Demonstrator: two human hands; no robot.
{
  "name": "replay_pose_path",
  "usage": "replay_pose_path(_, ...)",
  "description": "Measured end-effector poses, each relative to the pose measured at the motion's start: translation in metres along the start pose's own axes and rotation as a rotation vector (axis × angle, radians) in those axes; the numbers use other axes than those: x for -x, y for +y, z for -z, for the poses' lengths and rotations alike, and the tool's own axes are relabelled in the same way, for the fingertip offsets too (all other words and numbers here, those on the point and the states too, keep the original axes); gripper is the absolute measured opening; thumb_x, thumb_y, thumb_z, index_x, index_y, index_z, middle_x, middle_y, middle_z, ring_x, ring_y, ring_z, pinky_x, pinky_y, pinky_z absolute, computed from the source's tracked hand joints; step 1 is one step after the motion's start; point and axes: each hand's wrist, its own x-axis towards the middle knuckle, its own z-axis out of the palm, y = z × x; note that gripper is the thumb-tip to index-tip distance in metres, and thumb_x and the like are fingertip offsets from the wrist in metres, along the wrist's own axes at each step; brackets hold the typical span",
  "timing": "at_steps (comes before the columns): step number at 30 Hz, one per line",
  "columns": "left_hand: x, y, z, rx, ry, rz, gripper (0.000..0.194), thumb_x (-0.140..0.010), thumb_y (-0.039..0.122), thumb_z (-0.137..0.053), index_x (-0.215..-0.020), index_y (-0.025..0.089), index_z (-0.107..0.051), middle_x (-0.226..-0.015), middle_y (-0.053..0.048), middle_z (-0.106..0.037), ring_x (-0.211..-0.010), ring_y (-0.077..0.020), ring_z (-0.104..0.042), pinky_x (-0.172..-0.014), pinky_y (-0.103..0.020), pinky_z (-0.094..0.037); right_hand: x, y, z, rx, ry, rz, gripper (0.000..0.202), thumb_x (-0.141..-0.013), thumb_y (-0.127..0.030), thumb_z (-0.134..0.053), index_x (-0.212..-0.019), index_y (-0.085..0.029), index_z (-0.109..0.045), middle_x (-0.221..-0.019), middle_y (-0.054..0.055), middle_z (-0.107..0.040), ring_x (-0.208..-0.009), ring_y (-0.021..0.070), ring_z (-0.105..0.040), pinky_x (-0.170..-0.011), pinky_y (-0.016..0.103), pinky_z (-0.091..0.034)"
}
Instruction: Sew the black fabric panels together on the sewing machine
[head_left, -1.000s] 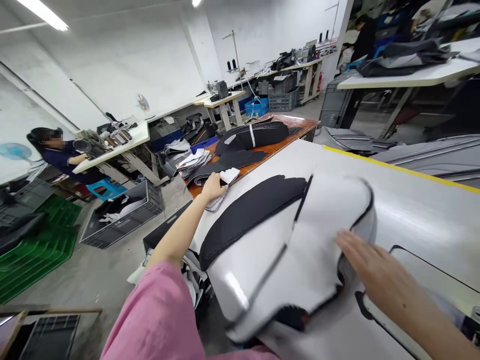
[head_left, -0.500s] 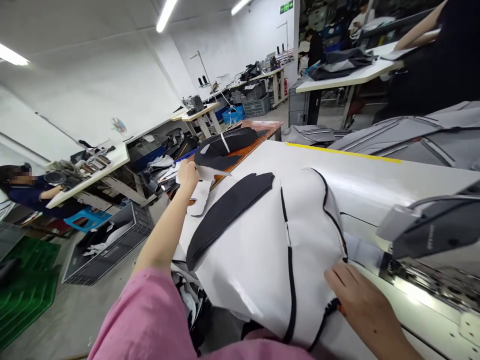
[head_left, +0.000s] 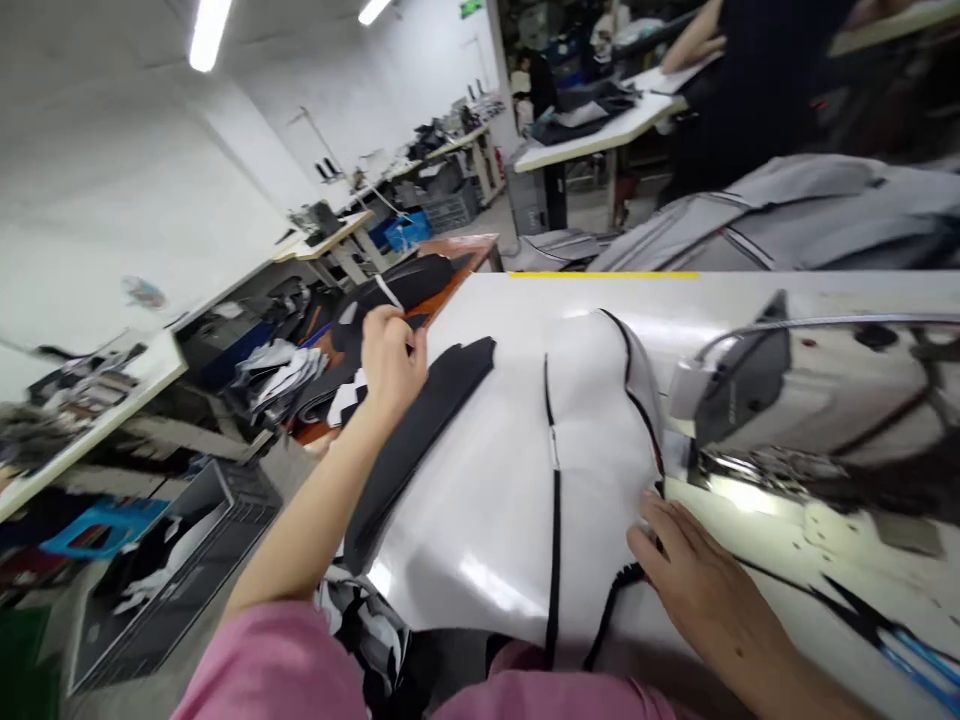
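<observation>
My left hand (head_left: 393,362) is closed above the upper end of a long black fabric piece (head_left: 420,440); whatever its fingers hold is hidden. On the white table lies a pale fabric panel (head_left: 596,420) with black edging strips. My right hand (head_left: 694,560) rests at the panel's right edge, fingers bent and pressed together over the black trim (head_left: 619,595); what lies under the fingertips is hard to make out.
A sewing machine (head_left: 832,400) stands on the right, with blue-handled scissors (head_left: 892,640) near it. Strapped black pieces (head_left: 412,283) lie on a brown table ahead. A grey crate (head_left: 172,580) is lower left. A person in dark clothes (head_left: 757,90) stands beyond.
The view has turned right. My left hand no longer shows the pale piece it held and is now over the black piece's upper end. My right hand stays at the panel's edge.
</observation>
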Motion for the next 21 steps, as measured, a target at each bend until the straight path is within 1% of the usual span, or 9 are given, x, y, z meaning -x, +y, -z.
replay_pose_path(2,0.029,0.071,-0.008,0.204,-0.156,-0.203,0.008,-0.085,0.021,-0.046,-0.077,0.019,-0.046,-0.105,-0.011,-0.054,-0.101,-0.0208,-0.050,-0.085,-0.032,-0.042,0.000,-0.002,-0.001,0.073,-0.011,-0.033,0.026,-0.081,0.001,-0.039,-0.079,-0.013,-0.060,-0.094,0.012,-0.061,-0.111,0.0255,-0.051,-0.101,0.042,-0.038)
replay_pose_path(4,0.059,0.134,-0.017,0.372,-0.327,-0.441,0.016,-0.087,0.011,-0.036,-0.081,0.019,-0.049,-0.103,-0.008,-0.058,-0.097,-0.0178,-0.053,-0.081,-0.028,-0.045,0.000,0.002,-0.003,0.147,-0.040,-0.070,0.025,-0.083,-0.001,-0.040,-0.088,-0.010,-0.063,-0.098,0.013,-0.062,-0.109,0.0251,-0.053,-0.103,0.043,-0.036)
replay_pose_path(6,0.081,0.182,-0.027,0.460,-0.490,-0.632,0.022,-0.086,0.007,-0.033,-0.087,0.019,-0.051,-0.106,-0.008,-0.059,-0.098,-0.0179,-0.053,-0.081,-0.029,-0.046,0.001,0.009,-0.005,0.214,-0.051,-0.114,0.028,-0.083,-0.002,-0.040,-0.098,-0.006,-0.064,-0.105,0.015,-0.063,-0.108,0.0250,-0.053,-0.102,0.043,-0.036)
replay_pose_path(8,0.092,0.217,-0.038,0.507,-0.624,-0.702,0.019,-0.086,0.010,-0.038,-0.095,0.019,-0.052,-0.105,-0.007,-0.060,-0.097,-0.0190,-0.054,-0.079,-0.030,-0.047,0.005,0.014,-0.005,0.262,-0.057,-0.150,0.030,-0.082,-0.001,-0.041,-0.104,-0.002,-0.063,-0.109,0.018,-0.063,-0.107,0.0256,-0.054,-0.100,0.043,-0.037)
replay_pose_path(11,0.093,0.248,-0.055,0.564,-0.712,-0.539,0.017,-0.086,0.025,-0.047,-0.100,0.018,-0.052,-0.100,-0.006,-0.059,-0.091,-0.0187,-0.055,-0.074,-0.029,-0.049,0.012,0.017,-0.003,0.284,-0.084,-0.195,0.033,-0.081,-0.001,-0.044,-0.109,0.000,-0.062,-0.114,0.020,-0.062,-0.105,0.0262,-0.054,-0.092,0.041,-0.041)
replay_pose_path(13,0.091,0.260,-0.063,0.550,-0.733,-0.375,0.019,-0.084,0.033,-0.051,-0.097,0.019,-0.054,-0.100,-0.006,-0.058,-0.089,-0.0185,-0.057,-0.072,-0.029,-0.049,0.016,0.019,0.000,0.279,-0.099,-0.218,0.035,-0.080,-0.002,-0.045,-0.111,0.000,-0.061,-0.115,0.020,-0.062,-0.104,0.0264,-0.053,-0.089,0.041,-0.042)
replay_pose_path(15,0.090,0.269,-0.069,0.506,-0.754,-0.267,0.020,-0.082,0.035,-0.054,-0.094,0.019,-0.056,-0.097,-0.006,-0.059,-0.088,-0.0193,-0.058,-0.071,-0.029,-0.049,0.018,0.022,0.002,0.272,-0.106,-0.239,0.036,-0.080,-0.002,-0.046,-0.114,0.001,-0.060,-0.116,0.019,-0.061,-0.102,0.0263,-0.053,-0.088,0.041,-0.042)
replay_pose_path(18,0.089,0.281,-0.075,0.460,-0.767,-0.206,0.022,-0.081,0.030,-0.053,-0.099,0.019,-0.059,-0.092,-0.006,-0.062,-0.089,-0.0214,-0.060,-0.071,-0.030,-0.049,0.016,0.030,0.003,0.258,-0.106,-0.270,0.037,-0.081,-0.003,-0.047,-0.115,0.000,-0.059,-0.120,0.019,-0.060,-0.101,0.0253,-0.052,-0.086,0.039,-0.042)
replay_pose_path(21,0.086,0.286,-0.077,0.439,-0.791,-0.228,0.027,-0.079,0.023,-0.052,-0.104,0.020,-0.060,-0.090,-0.006,-0.064,-0.088,-0.0221,-0.060,-0.070,-0.031,-0.049,0.014,0.037,0.003,0.255,-0.098,-0.290,0.035,-0.080,-0.003,-0.048,-0.113,-0.002,-0.061,-0.121,0.017,-0.059,-0.103,0.0251,-0.051,-0.086,0.038,-0.042)
